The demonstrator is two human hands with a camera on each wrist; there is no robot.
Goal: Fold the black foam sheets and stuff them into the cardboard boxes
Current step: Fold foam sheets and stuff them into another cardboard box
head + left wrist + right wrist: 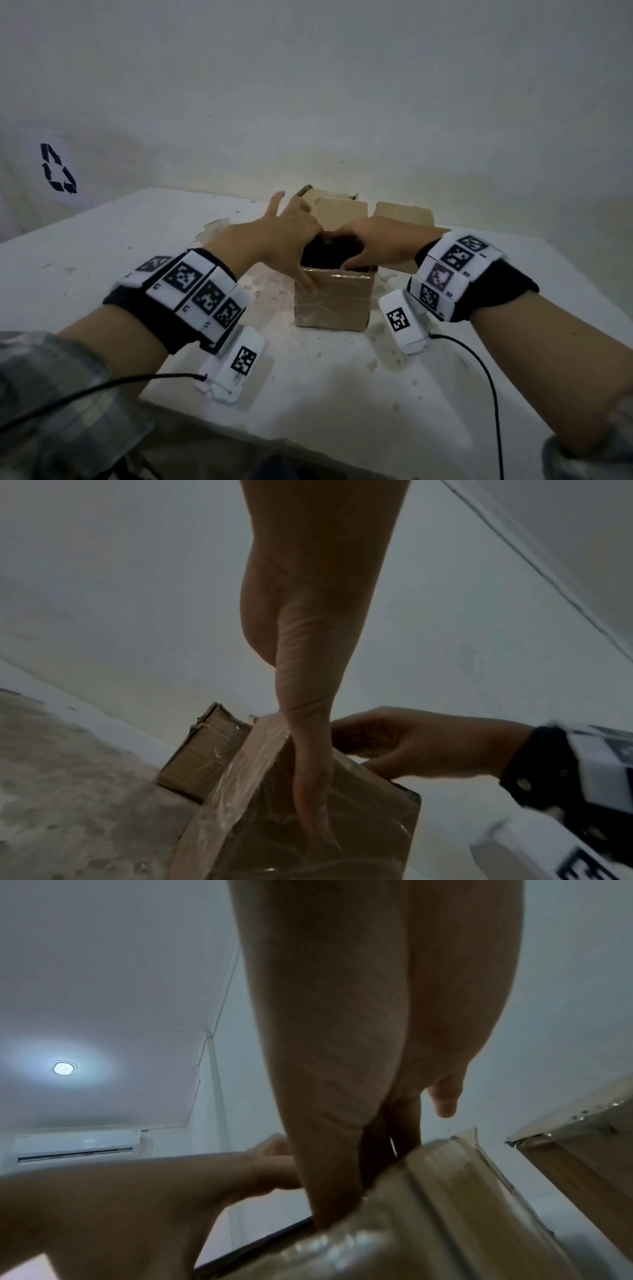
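Note:
An open cardboard box (pixel 334 303) wrapped in clear tape stands mid-table, with a black foam sheet (pixel 325 255) bulging from its top. My left hand (pixel 284 236) braces the box's left top corner, its fingers spread and straight and the thumb (pixel 311 791) lying down the front face of the box (pixel 363 837). My right hand (pixel 373 243) reaches over from the right, and its fingers curl down onto the foam at the rim. The left wrist view shows that right hand (pixel 411 742) cupped over the box top. How deep the foam sits is hidden.
Two more cardboard boxes (pixel 339 212) (pixel 402 214) stand just behind, against the white wall. The white table (pixel 137 246) is worn and stained. A white sack with a black recycling symbol (pixel 58 168) sits at far left. Black cables trail from both wrists.

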